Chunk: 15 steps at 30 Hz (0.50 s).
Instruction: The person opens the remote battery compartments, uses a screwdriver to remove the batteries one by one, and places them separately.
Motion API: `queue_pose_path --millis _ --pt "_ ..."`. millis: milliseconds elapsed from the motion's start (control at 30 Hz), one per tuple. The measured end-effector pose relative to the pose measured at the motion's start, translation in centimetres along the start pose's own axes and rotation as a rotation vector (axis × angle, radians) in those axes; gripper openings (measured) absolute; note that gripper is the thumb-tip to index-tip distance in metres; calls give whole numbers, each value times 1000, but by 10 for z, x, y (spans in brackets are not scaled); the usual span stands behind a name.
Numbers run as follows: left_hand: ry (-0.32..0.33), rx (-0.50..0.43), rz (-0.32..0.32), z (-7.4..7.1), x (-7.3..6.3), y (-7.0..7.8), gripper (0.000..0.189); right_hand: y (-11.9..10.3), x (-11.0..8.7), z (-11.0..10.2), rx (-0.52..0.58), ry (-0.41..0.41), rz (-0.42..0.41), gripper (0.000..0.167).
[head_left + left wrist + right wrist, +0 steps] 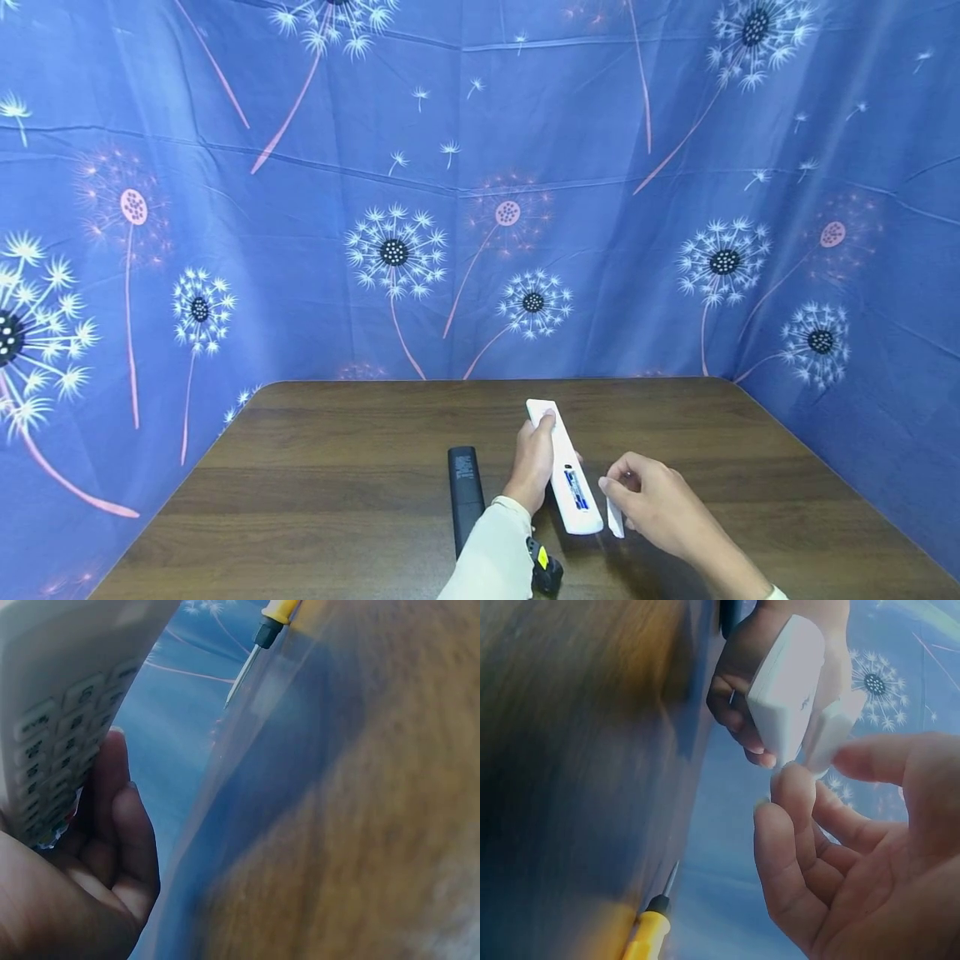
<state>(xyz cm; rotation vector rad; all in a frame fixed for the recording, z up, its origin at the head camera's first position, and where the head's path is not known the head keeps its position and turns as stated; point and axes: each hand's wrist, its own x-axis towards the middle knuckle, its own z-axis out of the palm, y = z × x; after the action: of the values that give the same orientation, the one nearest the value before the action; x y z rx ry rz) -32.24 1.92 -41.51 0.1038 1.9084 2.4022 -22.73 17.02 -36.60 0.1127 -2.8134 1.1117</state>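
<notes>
In the head view my left hand (pixel 531 460) grips a white remote control (pixel 583 522), its back turned up. Blue batteries (pixel 576 490) show in its uncovered battery compartment. The keypad side (pixel 71 724) faces the left wrist camera. Close beside the remote's lower end, my right hand (pixel 660 504) pinches a small white battery cover (pixel 615 518) between thumb and fingers. The right wrist view shows the cover (pixel 832 731) next to the remote (pixel 791 682), though whether they touch I cannot tell.
A black remote control (pixel 465 487) lies on the wooden table (pixel 337 483), left of my left forearm. A screwdriver (pixel 651 926) with a yellow handle shows in both wrist views. Blue dandelion-print cloth (pixel 465 108) hangs behind and at both sides.
</notes>
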Motion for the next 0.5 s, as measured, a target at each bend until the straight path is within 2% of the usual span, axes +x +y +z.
queue_pose_path --millis 200,500 --pt "-5 -13 -1 1 2 0 38 5 0 0 -23 -7 -8 8" --pt "-15 -15 2 2 1 -2 38 19 -1 -1 -144 -5 -36 10"
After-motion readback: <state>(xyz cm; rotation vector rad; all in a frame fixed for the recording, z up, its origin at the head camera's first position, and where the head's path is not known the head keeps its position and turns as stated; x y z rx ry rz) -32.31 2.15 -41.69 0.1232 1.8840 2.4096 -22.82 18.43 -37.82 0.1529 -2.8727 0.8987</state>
